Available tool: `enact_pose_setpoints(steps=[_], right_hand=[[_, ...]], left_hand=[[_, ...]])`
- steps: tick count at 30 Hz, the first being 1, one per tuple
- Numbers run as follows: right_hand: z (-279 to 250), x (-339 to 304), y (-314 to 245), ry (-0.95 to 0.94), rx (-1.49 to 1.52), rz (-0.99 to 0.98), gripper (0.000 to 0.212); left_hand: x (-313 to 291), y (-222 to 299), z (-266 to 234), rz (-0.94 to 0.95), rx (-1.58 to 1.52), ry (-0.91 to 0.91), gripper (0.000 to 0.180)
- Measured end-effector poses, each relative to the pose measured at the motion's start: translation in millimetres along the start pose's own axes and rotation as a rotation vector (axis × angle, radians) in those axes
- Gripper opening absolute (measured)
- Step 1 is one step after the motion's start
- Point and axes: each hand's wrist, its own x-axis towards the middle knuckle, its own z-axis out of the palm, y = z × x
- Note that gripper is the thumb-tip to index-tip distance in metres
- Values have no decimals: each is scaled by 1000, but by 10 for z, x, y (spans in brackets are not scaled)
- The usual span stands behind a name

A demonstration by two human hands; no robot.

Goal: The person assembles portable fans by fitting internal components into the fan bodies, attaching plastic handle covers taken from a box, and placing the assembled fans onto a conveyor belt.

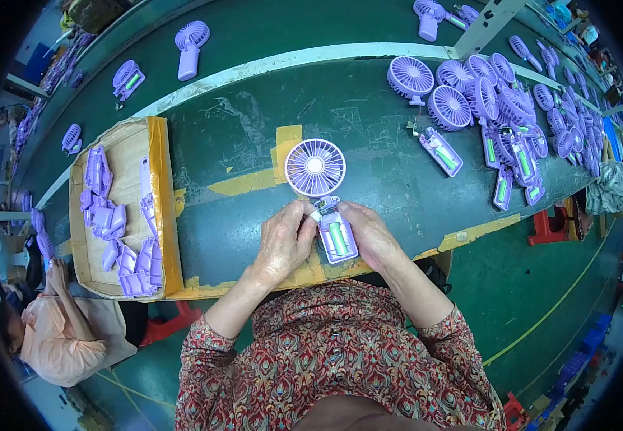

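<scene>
Held between both hands: a small purple handheld fan (323, 192), round grille pointing away from the body, open handle toward it, resting low over the green work surface (254, 136). Handle back not yet on, with a green battery cell (338, 238) lying bare in the open cavity and some white part near the neck, too small to tell. Left hand (283, 241) curled around the handle's left edge, fingertips pinched at the neck just below the grille. Right hand (371, 235) closed along the handle's right edge, thumb against the casing. By the look of it, about midway: grille and battery in place, cover still to go on. To the left of the left hand, well apart, a shallow cardboard tray (155, 187) edged with yellow tape, holding loose purple handle covers (119, 237). Beyond the right hand and off to the right, a heap of like fans (501, 108) with open handles and green cells showing, one open fan (440, 151) lying apart from the heap and nearer. Farther away past a pale strip, a few single fans (191, 44) spread out. At the far left, another person (53, 323) in a pale top, seated beside the bench. Between the hands and the tray, only scuffed surface with patches of yellow tape (282, 147); nothing seen blocking the way.
</scene>
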Motion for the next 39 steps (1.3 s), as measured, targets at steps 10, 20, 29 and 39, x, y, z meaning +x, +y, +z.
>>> enact_pose_setpoints(steps=[10, 20, 29, 39], right_hand=[[-28, 0, 34, 18, -122, -60, 32], [-4, -66, -19, -82, -160, -62, 33], [-27, -68, 11, -172, -341, -182, 34], [-30, -62, 36, -134, -416, -238, 33]], left_hand=[[13, 51, 1, 245, 163, 71, 14], [14, 93, -35, 396, 257, 24, 31], [-2, 165, -31, 412, 401, -50, 32], [79, 253, -54, 376, 475, -205, 32]])
